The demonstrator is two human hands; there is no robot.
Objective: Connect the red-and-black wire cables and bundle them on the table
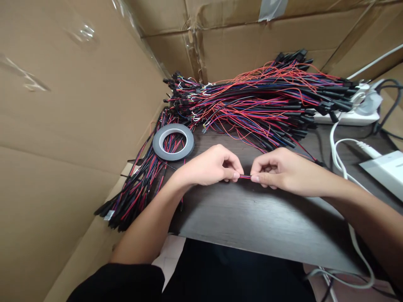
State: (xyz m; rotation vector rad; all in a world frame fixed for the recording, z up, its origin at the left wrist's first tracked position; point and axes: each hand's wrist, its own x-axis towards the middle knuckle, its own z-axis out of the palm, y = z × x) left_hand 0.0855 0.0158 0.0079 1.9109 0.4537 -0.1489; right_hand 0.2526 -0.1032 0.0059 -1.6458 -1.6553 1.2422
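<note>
A short stretch of red and black wires (245, 176) shows between my two hands above the dark table. My left hand (217, 167) pinches it at one side with thumb and fingertips. From the other side my right hand (275, 171) grips the same wires, a small gap from the left. Most of the harness is hidden behind the fingers and hands. Up and left of my left hand lies a roll of dark grey tape (157, 142), resting on a bundle of wires (138, 191).
A large pile of wire harnesses (252, 100) with black connectors lies at the back. Cardboard walls (78, 105) stand to the left and behind. On the right are a white power strip (349, 118), a white cable (338, 157) and a white device (387, 170). The table's front edge is near my body.
</note>
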